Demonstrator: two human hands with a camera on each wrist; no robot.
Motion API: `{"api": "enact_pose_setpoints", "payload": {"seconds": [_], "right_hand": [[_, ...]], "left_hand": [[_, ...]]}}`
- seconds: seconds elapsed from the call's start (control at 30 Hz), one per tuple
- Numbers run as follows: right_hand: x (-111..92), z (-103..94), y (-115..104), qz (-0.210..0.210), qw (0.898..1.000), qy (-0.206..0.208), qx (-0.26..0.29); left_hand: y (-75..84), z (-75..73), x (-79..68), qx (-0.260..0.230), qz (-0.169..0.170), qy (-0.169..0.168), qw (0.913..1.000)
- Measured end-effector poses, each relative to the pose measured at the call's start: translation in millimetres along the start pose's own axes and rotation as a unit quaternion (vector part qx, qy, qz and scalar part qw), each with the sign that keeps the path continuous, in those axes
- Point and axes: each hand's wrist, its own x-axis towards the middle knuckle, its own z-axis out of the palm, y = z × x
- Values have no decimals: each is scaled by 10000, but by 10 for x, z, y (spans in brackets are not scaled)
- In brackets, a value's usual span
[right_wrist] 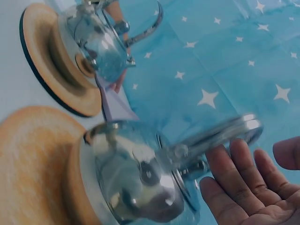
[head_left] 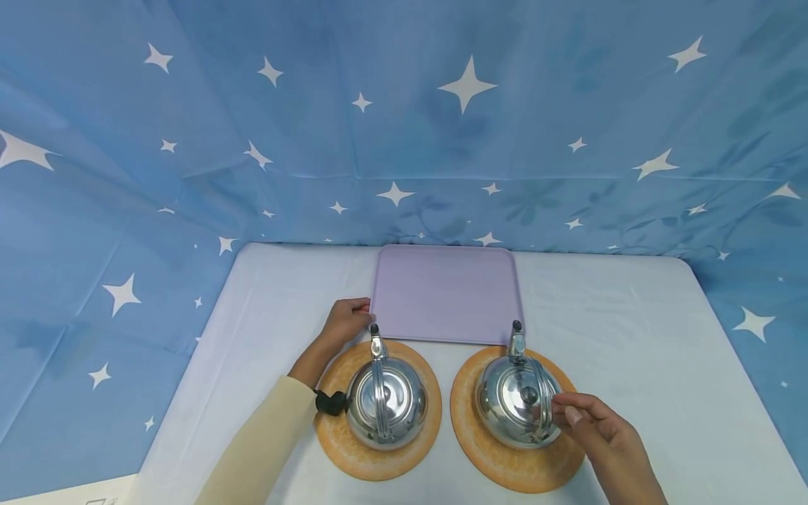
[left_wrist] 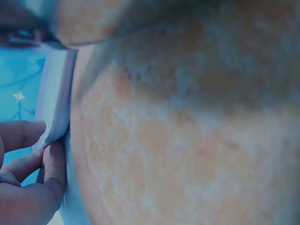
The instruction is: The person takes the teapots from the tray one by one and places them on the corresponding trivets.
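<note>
My left hand (head_left: pixel 347 319) pinches the left edge of a flat lilac tray (head_left: pixel 448 294) between thumb and fingers; the left wrist view shows the fingers (left_wrist: pixel 55 161) at the rim. Close to that wrist, a shiny steel kettle (head_left: pixel 404 403) stands upright on a round orange mat (head_left: pixel 379 468). A second steel kettle (head_left: pixel 505 407) stands on another orange mat (head_left: pixel 536 480) to the right. At its raised handle is my right hand (head_left: pixel 606 438). In the right wrist view its fingers (right_wrist: pixel 241 157) are loosely bent against the handle (right_wrist: pixel 225 133), with the thumb apart from it.
A white cloth covers the table (head_left: pixel 637 322). Behind and at the sides hangs a blue curtain (head_left: pixel 404 126) with white stars. Both kettle spouts point toward the tray, their dark tips near its front edge. A black band (head_left: pixel 331 403) is on my left wrist.
</note>
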Motion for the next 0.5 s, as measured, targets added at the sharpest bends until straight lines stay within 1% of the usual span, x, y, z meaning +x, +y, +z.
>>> {"api": "enact_pose_setpoints", "payload": {"seconds": [0.1,0.17,0.33,0.37,0.43,0.5], "right_hand": [[57,-61,6,-371,9984,-236,345],[108,-95,10,-542,9968,-344,487],[238,-177,12,-822,9933,-330,740],[265,-198,14,-918,9915,-344,860],[319,-247,16,-1059,9885,-338,1028],[372,-297,14,-1168,9865,-287,1109]], "left_hand": [[-5,-40,-27,-112,-52,-70,9999],[15,-68,-53,-49,-58,-165,9998],[75,-188,-149,85,-115,-636,9979],[86,-218,-169,148,-126,-736,9971],[105,-280,-209,435,-68,-924,9947],[127,-325,-247,929,103,-1008,9905]]}}
